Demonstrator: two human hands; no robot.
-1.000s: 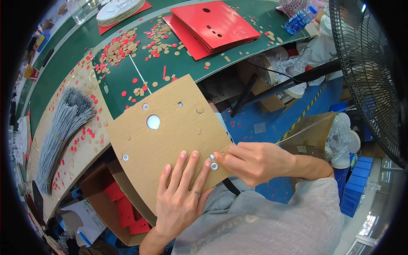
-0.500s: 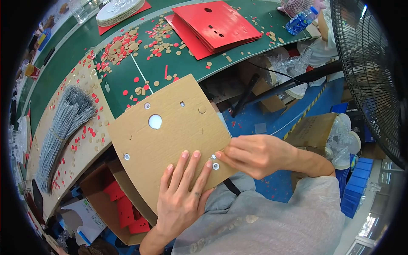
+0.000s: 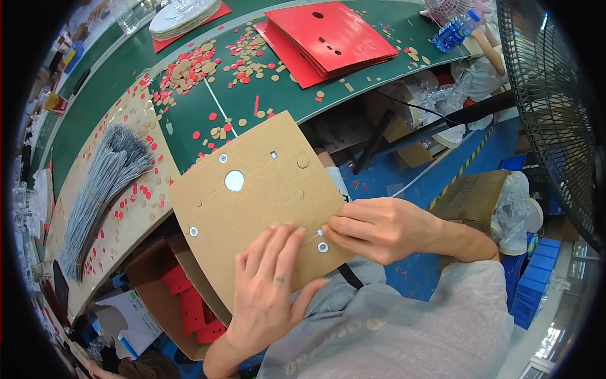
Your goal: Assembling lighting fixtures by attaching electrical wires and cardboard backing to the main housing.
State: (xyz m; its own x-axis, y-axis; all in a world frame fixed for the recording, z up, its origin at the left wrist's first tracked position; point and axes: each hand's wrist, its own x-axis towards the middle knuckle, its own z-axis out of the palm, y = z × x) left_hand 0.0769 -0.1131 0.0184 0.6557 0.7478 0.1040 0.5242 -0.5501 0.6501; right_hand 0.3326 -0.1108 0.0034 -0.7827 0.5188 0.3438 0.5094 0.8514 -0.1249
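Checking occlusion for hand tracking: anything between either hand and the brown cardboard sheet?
Nothing visible. The left hand is right over the lower part of the cardboard sheet; the right hand is at the sheet's right edge, close to a small square hole.

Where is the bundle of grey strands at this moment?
In the head view, the bundle of grey strands lies at the left on the tan surface, left of the brown cardboard sheet that the left hand reaches over.
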